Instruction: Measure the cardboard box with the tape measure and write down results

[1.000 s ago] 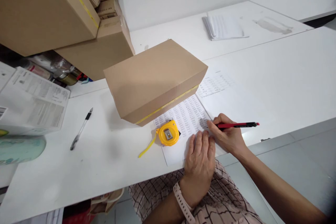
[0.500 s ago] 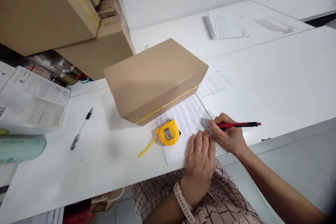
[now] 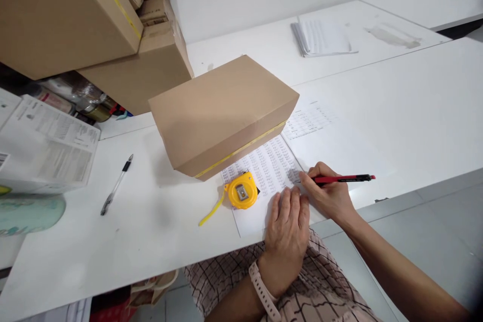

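My right hand (image 3: 327, 191) is closed around a red and black pen (image 3: 343, 179), its tip at the handwritten rows on a sheet of paper (image 3: 269, 171). Flat on the lower part of that sheet lies my left hand (image 3: 289, 219), fingers stretched out and holding nothing; a pale band circles its wrist. Left of the hands, a yellow tape measure (image 3: 242, 191) rests partly on the paper, with a short length of yellow tape sticking out. Behind it a brown cardboard box (image 3: 222, 115) covers the sheet's upper part. Yellow tape runs along the box's side.
A clear pen with a black grip (image 3: 116, 184) lies on the white table (image 3: 151, 241). Larger cartons (image 3: 68, 15) are stacked at the back left, above a white printed box (image 3: 56, 146) and a green cylinder (image 3: 32, 214). Folded papers (image 3: 326, 38) lie at the back.
The pen tip and the right-hand fingers have shifted very slightly on the paper. My left hand, the tape measure and the box stay in place.
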`<state>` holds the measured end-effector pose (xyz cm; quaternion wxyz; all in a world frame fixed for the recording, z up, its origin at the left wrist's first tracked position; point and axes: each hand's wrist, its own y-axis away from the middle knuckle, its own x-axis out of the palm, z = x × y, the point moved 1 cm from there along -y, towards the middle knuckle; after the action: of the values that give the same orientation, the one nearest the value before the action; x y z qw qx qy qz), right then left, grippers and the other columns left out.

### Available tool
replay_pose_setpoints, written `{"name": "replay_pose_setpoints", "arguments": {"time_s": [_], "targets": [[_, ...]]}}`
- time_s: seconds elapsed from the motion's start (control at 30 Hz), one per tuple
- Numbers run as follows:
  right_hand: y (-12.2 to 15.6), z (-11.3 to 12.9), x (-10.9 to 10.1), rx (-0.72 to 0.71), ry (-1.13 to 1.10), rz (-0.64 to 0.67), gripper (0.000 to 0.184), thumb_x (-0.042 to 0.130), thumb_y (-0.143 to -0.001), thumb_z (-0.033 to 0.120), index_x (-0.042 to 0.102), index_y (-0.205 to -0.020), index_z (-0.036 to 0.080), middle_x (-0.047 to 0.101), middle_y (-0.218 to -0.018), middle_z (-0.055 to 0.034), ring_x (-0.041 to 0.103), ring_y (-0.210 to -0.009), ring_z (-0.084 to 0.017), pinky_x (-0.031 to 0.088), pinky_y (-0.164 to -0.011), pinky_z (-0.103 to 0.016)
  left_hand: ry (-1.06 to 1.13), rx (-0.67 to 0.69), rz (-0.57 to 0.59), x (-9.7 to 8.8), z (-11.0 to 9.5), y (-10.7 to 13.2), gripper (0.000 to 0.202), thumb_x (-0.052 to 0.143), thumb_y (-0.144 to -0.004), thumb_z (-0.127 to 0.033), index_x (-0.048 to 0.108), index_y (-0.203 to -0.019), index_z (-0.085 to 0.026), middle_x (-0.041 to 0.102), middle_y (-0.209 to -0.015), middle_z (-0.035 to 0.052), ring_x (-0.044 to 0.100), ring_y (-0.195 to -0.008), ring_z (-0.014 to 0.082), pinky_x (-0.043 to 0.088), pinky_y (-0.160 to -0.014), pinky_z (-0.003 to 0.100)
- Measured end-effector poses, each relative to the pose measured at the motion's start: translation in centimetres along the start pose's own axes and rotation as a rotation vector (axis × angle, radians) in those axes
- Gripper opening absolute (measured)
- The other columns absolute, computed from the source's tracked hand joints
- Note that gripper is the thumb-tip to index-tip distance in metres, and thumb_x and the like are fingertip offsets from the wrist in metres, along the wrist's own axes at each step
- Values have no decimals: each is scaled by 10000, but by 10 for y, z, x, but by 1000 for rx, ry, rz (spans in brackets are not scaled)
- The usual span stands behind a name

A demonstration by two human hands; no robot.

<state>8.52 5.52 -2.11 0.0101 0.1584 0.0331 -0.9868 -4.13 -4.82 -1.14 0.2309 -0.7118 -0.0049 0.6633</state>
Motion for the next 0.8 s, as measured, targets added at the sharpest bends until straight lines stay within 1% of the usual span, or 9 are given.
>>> {"name": "replay_pose_setpoints", "arguments": {"time_s": [0.13, 0.27, 0.37, 0.43, 0.5, 0.6, 0.67, 0.73, 0.8], "targets": [[0, -1, 1, 9, -12, -6, 367, 696, -900, 347, 443, -661, 229, 417, -602, 52, 359, -559, -110, 298, -522, -278, 4, 2, 12, -1, 0, 1, 429, 457, -1037, -217, 586, -1430, -104, 587, -1513, 101, 546, -1406, 250, 496, -1173, 397], [-1, 3, 2, 2, 13, -16, 364, 694, -898, 355, 453, -656, 229, 430, -603, 49, 369, -553, -110, 316, -517, -272, 24, 0, -10, -2, 1, 0, 415, 460, -1034, -208, 597, -1410, -96, 612, -1485, 106, 566, -1385, 254, 509, -1154, 402], [-4, 5, -4, -37, 76, -106, 346, 693, -899, 394, 482, -677, 234, 488, -634, 31, 437, -578, -126, 366, -536, -275, 57, 1, -16, -1, 1, -1, 414, 493, -1019, -196, 588, -1405, -81, 603, -1491, 125, 564, -1383, 270, 509, -1148, 417], [-9, 4, -15, -94, 176, -182, 253, 698, -897, 425, 566, -783, 242, 574, -714, 5, 520, -632, -153, 419, -571, -292, 140, -3, -30, -1, 1, 0, 414, 523, -1013, -224, 583, -1397, -81, 600, -1488, 136, 559, -1380, 286, 506, -1148, 440], [-16, 2, -30, -203, 331, -196, 177, 669, -918, 420, 639, -957, 251, 650, -873, -39, 604, -738, -193, 478, -650, -331, 309, -24, -103, -6, 4, 3, 367, 543, -1010, -254, 614, -1338, -105, 646, -1423, 133, 585, -1335, 277, 519, -1128, 436], [-29, -5, -51, -369, 567, -89, 224, 556, -962, 349, 678, -1133, 271, 657, -1092, -102, 652, -912, -265, 512, -750, -402, 490, -111, -344, -20, 17, 11, 248, 581, -979, -181, 651, -1216, -156, 722, -1243, 115, 622, -1231, 250, 541, -1078, 413], [-36, -11, -59, -418, 658, -15, 298, 484, -962, 289, 687, -1179, 271, 659, -1122, -129, 651, -978, -311, 516, -726, -424, 435, -203, -446, -28, 34, 14, 291, 615, -947, -122, 633, -1233, -170, 710, -1238, 131, 602, -1242, 269, 524, -1076, 448], [-39, -16, -62, -436, 698, -7, 367, 421, -959, 225, 686, -1210, 260, 679, -1104, -143, 647, -1020, -337, 514, -690, -425, 337, -315, -429, -31, 53, 14, 392, 662, -929, -157, 587, -1313, -180, 652, -1337, 165, 561, -1298, 318, 493, -1094, 521], [-39, -19, -61, -453, 704, -75, 417, 375, -967, 181, 681, -1241, 253, 693, -1106, -148, 648, -1045, -338, 514, -693, -424, 305, -420, -337, -29, 72, 13, 539, 708, -909, -220, 510, -1409, -182, 590, -1418, 194, 531, -1334, 361, 469, -1102, 579]]}}
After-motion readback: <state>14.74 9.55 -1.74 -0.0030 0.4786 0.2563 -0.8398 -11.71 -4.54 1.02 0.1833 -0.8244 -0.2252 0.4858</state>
